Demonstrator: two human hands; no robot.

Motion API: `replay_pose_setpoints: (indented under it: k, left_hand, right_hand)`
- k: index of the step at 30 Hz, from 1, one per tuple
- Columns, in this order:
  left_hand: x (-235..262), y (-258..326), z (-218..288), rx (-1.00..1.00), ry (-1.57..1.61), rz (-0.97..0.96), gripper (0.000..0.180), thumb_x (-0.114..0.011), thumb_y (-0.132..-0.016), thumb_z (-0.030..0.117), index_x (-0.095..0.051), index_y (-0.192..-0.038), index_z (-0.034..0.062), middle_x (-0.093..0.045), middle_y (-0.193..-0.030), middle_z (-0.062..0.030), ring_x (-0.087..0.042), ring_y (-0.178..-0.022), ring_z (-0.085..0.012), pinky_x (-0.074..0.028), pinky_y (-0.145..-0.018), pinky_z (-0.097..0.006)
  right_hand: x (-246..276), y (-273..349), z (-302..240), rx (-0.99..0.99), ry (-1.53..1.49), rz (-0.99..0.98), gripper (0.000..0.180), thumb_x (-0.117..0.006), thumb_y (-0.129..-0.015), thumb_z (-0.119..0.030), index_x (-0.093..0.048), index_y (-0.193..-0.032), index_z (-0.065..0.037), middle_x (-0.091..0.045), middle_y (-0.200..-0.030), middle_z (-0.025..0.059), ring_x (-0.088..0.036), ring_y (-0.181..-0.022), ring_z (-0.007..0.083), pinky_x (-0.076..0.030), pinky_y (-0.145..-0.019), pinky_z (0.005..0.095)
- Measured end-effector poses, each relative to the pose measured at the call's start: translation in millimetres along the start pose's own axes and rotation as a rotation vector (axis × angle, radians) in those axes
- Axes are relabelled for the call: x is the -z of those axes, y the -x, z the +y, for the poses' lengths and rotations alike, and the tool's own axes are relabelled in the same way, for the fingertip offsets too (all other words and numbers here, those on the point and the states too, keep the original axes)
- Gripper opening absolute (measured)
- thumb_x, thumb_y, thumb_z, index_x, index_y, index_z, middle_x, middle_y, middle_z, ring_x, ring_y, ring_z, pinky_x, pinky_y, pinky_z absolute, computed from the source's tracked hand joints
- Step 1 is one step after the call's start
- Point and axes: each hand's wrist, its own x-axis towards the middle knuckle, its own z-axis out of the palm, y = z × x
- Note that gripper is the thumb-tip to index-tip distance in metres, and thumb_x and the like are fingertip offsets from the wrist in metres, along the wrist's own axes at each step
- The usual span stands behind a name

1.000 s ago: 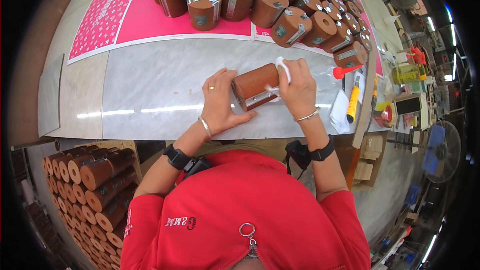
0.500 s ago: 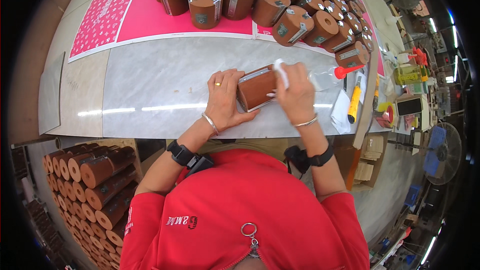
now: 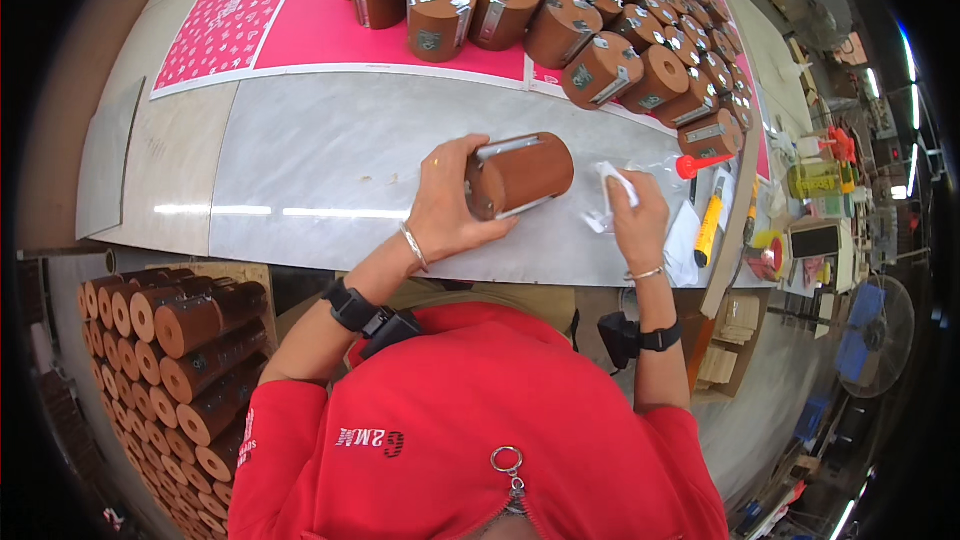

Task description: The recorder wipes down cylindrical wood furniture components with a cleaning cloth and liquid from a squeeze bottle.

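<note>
Brown cylinder (image 3: 520, 175) lies on its side near the middle of the frame, on the pale grey worktop (image 3: 300, 170), with a metal clasp strip running along its upper side and its round end facing the left hand. That left hand (image 3: 450, 205) wraps around the end of the cylinder, fingers curled over the top and thumb below, gripping it firmly; a thin bangle sits on the wrist and a dark band further down the forearm. Just to the right of the cylinder, the right hand (image 3: 635, 220) has its fingers pinched together on a small white cloth (image 3: 612, 185), which sits close to the cylinder's right end; whether the cloth touches the cylinder I cannot tell. Across the upper part of the frame, many similar brown cylinders (image 3: 560, 20) with metal clasps stand in rows on pink printed sheets (image 3: 260, 10). To the right of the right hand lie a yellow utility knife (image 3: 708, 225) and a red-capped bottle (image 3: 692, 164). In the lower left of the frame, more brown cylinders are stacked on their sides in a pile (image 3: 170, 340) below the table edge. A red garment fills the bottom centre of the frame.
</note>
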Motion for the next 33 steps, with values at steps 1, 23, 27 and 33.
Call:
replay_pose_setpoints:
  k: [1, 23, 27, 33]
  left_hand:
    - [7.0, -5.1, 3.0, 0.004, -0.005, 0.006, 0.086, -0.081, -0.055, 0.030, -0.039, -0.125, 0.0029, -0.047, -0.111, -0.0155, -0.046, -0.107, -0.0323, -0.039, -0.092, -0.040]
    - [-16.5, -41.8, -4.0, -0.154, 0.114, -0.072, 0.084, -0.083, -0.054, 0.031, -0.042, -0.123, 0.0044, -0.046, -0.116, -0.0162, -0.051, -0.104, -0.0329, -0.044, -0.089, -0.039]
    - [-22.9, -42.0, -12.9, -0.185, 0.146, -0.051, 0.085, -0.080, -0.054, 0.031, -0.042, -0.124, 0.0045, -0.047, -0.116, -0.0160, -0.048, -0.107, -0.0329, -0.041, -0.091, -0.040]
    - [-31.0, -37.9, -15.9, -0.148, 0.167, -0.030, 0.085, -0.080, -0.051, 0.031, -0.042, -0.122, 0.0045, -0.047, -0.115, -0.0158, -0.046, -0.106, -0.0339, -0.036, -0.091, -0.042]
  right_hand:
    - [3.3, -0.3, 0.9, 0.005, -0.005, -0.004, 0.013, -0.060, -0.082, -0.010, -0.063, -0.090, -0.001, -0.058, -0.081, 0.0139, -0.058, -0.073, 0.0293, -0.045, -0.066, 0.0359]
    - [-7.2, -6.7, -83.4, 0.429, -0.067, -0.103, 0.028, -0.062, -0.076, -0.004, -0.059, -0.104, -0.004, -0.054, -0.082, 0.0103, -0.058, -0.068, 0.0263, -0.047, -0.052, 0.0355]
    - [-28.2, -43.8, -80.4, 0.546, 0.106, -0.155, 0.031, -0.061, -0.073, -0.005, -0.057, -0.104, -0.005, -0.051, -0.083, 0.0086, -0.057, -0.063, 0.0241, -0.046, -0.048, 0.0339]
    - [-17.4, -23.8, -73.8, 0.547, 0.092, -0.157, 0.033, -0.059, -0.070, -0.005, -0.056, -0.103, -0.004, -0.050, -0.084, 0.0088, -0.057, -0.060, 0.0235, -0.046, -0.048, 0.0330]
